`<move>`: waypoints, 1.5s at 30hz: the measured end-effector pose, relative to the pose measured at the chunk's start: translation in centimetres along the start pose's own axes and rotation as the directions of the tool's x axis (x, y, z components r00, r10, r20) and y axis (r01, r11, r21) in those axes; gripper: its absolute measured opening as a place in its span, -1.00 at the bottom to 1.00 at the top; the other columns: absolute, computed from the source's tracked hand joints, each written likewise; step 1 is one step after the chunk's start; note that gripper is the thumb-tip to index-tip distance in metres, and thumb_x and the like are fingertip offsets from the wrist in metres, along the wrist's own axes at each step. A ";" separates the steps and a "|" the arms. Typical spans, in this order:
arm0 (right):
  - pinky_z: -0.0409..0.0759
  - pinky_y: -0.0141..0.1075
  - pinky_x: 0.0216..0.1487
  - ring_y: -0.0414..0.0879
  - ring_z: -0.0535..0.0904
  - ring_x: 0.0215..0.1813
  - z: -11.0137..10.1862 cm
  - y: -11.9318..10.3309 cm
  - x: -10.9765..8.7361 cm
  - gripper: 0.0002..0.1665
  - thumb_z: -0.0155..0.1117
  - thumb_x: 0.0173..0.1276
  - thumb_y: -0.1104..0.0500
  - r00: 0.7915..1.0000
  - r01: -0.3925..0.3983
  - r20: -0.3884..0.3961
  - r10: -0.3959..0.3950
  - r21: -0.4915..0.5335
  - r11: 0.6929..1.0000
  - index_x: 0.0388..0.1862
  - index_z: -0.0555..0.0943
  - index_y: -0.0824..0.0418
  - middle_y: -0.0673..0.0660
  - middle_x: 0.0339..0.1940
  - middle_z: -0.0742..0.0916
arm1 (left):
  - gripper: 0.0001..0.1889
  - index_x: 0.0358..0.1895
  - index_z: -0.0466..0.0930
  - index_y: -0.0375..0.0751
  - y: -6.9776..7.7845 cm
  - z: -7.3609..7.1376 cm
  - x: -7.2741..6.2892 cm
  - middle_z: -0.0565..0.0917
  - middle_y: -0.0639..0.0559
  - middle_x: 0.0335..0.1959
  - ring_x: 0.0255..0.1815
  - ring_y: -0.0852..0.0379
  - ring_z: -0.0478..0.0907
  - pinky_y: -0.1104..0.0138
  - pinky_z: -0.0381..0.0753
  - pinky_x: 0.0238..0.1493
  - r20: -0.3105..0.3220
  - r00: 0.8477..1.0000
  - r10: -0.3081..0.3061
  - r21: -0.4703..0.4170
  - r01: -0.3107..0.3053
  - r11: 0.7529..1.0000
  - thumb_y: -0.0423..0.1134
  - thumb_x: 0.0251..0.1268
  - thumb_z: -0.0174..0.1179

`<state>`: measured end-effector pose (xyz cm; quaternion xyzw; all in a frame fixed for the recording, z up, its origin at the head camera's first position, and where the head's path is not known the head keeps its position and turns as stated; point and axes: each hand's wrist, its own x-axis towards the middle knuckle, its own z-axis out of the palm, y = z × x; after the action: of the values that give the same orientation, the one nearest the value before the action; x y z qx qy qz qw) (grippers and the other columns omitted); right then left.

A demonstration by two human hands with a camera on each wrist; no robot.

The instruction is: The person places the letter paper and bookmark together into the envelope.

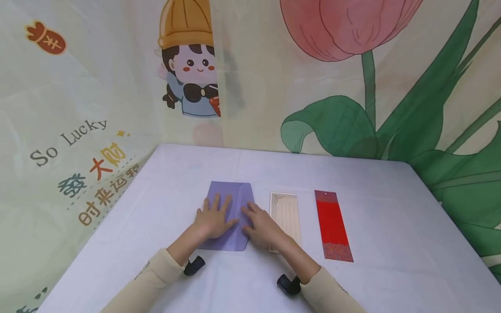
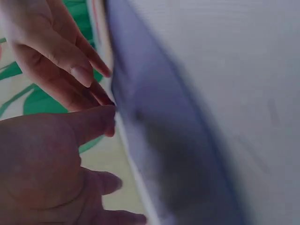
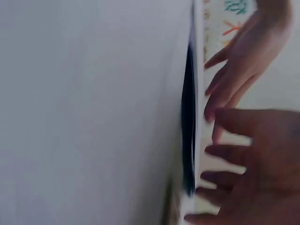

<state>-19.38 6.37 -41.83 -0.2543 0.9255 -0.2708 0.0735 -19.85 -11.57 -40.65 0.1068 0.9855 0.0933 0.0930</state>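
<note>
A purple folded paper, shaped like an envelope with a crease down its right part, lies on the white table. My left hand rests on its middle with fingers spread. Toward the paper's right edge, my right hand touches the side panel with extended fingers. In the left wrist view the purple surface is blurred, and the left thumb lies at its edge near the right fingers. Seen edge-on in the right wrist view, the paper bows slightly, with the fingers of my right hand along it.
Right of the purple paper lies a cream lined card, partly covered by my right forearm. Farther right is a red bookmark-like strip with a small hole at its top. A printed cloth backdrop stands behind the white table.
</note>
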 end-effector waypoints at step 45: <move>0.40 -0.02 0.06 0.22 0.33 0.16 2.4 1.7 1.1 -0.39 0.43 0.05 0.12 0.956 -0.005 -0.289 0.046 0.142 0.990 0.12 0.54 0.23 0.40 0.24 0.34 | -0.31 0.36 0.24 -0.16 -2.3 4.6 1.1 0.26 -0.35 0.30 0.26 -0.50 0.08 -0.25 0.19 0.08 -0.326 0.941 0.093 0.018 -0.092 0.996 0.15 0.22 -0.02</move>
<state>-20.41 5.91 -44.71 -0.1939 0.9082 -0.3684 -0.0424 -20.45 -12.78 -45.72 0.1362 0.9813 0.1127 -0.0759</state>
